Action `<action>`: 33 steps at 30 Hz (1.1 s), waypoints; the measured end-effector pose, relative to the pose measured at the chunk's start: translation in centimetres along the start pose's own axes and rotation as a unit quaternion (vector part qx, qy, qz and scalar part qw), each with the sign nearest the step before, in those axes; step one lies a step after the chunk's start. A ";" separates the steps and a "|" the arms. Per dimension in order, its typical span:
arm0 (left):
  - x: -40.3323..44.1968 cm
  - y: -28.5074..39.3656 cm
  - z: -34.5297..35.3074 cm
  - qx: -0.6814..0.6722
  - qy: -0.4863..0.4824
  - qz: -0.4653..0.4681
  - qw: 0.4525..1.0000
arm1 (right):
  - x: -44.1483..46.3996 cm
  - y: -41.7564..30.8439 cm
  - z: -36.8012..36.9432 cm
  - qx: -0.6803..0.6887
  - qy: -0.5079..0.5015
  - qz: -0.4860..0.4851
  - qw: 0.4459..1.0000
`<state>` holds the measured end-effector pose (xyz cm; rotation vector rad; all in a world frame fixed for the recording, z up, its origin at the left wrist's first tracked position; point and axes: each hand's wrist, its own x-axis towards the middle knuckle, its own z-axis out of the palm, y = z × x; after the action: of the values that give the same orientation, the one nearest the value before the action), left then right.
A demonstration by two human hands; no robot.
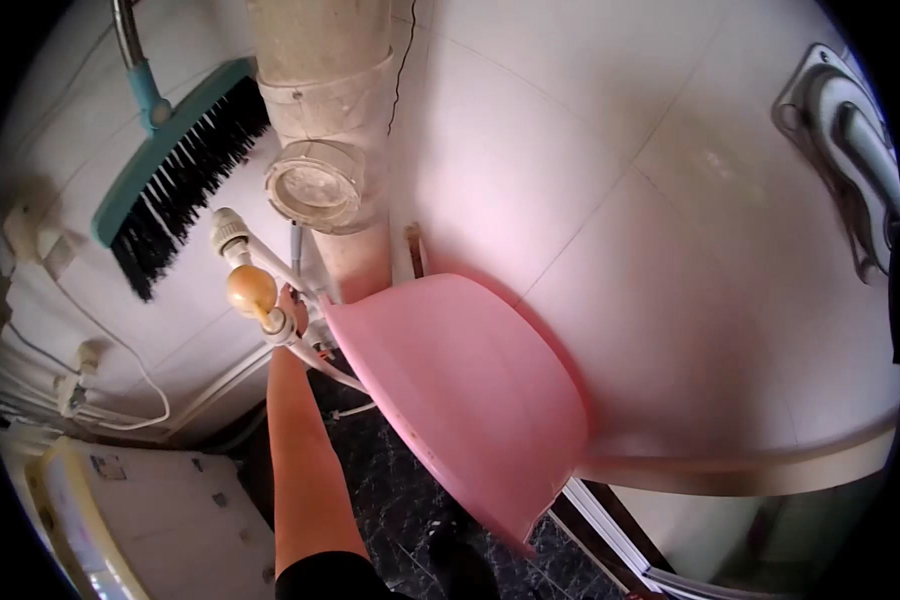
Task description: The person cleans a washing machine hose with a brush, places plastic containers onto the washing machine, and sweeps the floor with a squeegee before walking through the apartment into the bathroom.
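My left hand is at the end of a bare forearm that reaches up from the bottom edge. It is mostly hidden behind a white pipe fitting with a yellowish bulb, so what its fingers hold, if anything, does not show. Just to its right is a large pink plastic basin, tilted, with its curved rim towards the lower left. A thick beige drainpipe with a round capped opening stands above the hand. My right hand is out of view.
A broom with black bristles hangs at the upper left. White cables and a plug run along the left wall. A pale box stands lower left on dark flooring. At the upper right is a metal fixture.
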<state>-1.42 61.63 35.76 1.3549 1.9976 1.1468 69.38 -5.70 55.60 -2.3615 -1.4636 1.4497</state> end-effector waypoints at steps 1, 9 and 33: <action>1.0 -0.5 -0.1 0.165 -0.039 -0.017 0.985 | 0.1 -2.0 -0.2 -0.002 0.006 0.006 1.000; -4.5 -7.4 -6.4 -0.312 0.106 -0.120 0.936 | 1.6 -5.2 -0.5 -0.122 -0.055 0.067 0.989; -63.7 23.2 -6.5 0.008 -0.641 -0.054 0.766 | -4.1 -9.9 -1.3 0.260 -0.157 -0.217 0.928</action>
<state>31.68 4.97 53.95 1.3738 0.9888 -0.0326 62.76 -2.45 63.49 -1.4441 -1.3148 1.8425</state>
